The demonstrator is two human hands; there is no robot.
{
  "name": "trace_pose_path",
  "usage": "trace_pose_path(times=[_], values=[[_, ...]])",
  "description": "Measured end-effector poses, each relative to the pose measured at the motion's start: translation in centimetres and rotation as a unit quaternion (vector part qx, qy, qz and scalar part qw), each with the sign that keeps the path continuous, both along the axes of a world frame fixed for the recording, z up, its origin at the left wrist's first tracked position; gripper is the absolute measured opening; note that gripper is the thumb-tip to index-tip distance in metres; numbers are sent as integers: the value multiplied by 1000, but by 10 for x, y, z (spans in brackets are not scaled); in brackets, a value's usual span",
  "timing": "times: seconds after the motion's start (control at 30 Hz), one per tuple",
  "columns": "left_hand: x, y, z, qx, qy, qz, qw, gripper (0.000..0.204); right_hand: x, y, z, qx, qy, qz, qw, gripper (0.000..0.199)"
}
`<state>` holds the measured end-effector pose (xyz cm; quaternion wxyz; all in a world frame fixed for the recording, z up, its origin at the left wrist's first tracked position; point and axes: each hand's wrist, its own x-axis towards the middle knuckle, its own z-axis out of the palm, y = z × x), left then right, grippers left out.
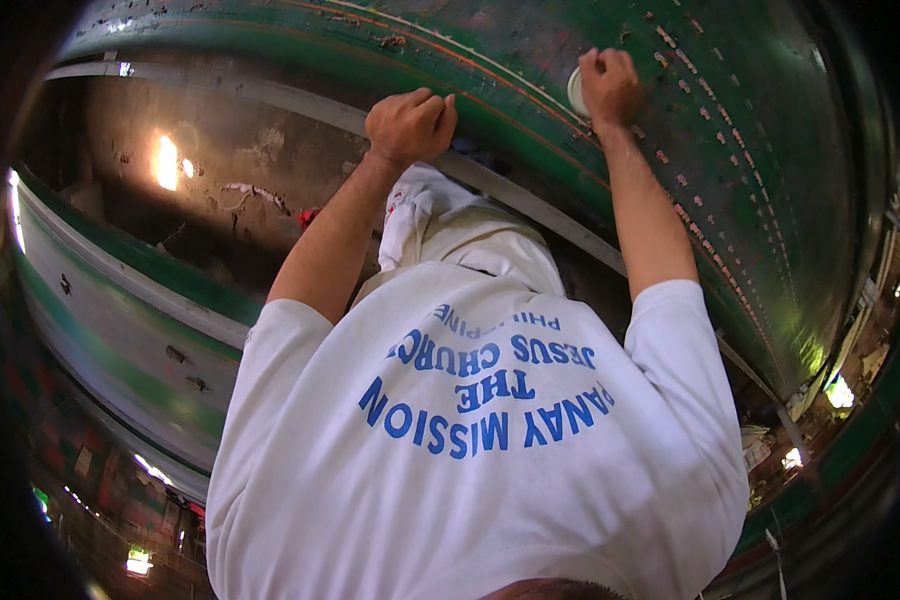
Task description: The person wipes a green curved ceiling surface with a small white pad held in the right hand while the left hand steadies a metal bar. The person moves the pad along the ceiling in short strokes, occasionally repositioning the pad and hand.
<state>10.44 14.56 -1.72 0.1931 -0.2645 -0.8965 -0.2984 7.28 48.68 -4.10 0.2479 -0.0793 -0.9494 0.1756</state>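
Observation:
A pale, round, disc-like object [576,92] lies against a green painted surface [530,60], its kind unclear. My right hand [611,86] is closed on its edge, with the fingers curled over it. Farther left, my left hand [410,126] is a closed fist beside the lower edge of the same surface. Whatever it may hold is hidden by the fingers. Orange and pale lines run along the green surface between the hands. To the right of my right hand, rows of small pinkish patches [710,110] mark the paint.
A long grey rail [310,105] passes below my left hand. Beyond it is a brown, stained wall [220,150] with bright light spots. A green and grey curved panel [120,300] stands at the left. Poles and debris [850,350] lie at the right.

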Motion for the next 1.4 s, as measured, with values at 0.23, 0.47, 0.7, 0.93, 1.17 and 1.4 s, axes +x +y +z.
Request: trace_pose_path(times=[0.23,0.47,0.7,0.93,1.17,1.4], values=[[2,-4,2,-10,-9,3,1000,40,24,-12,3,-18,-11,39,999,20],[2,-3,2,-19,-11,10,1000,39,27,3,2,-27,-41,-57,997,22],[2,-3,2,-6,-2,-7,1000,39,25,21,-2,-20,-3,-75,997,21],[0,-2,1,-6,-10,-14,1000,42,21,22,3,-26,-14,-55,998,22],[1,-3,2,-11,-19,-15,1000,43,25,13,-2,-14,13,-3,1000,19],[2,-4,1,-28,-26,0,999,41,33,1,-2,-16,17,3,1000,20]])
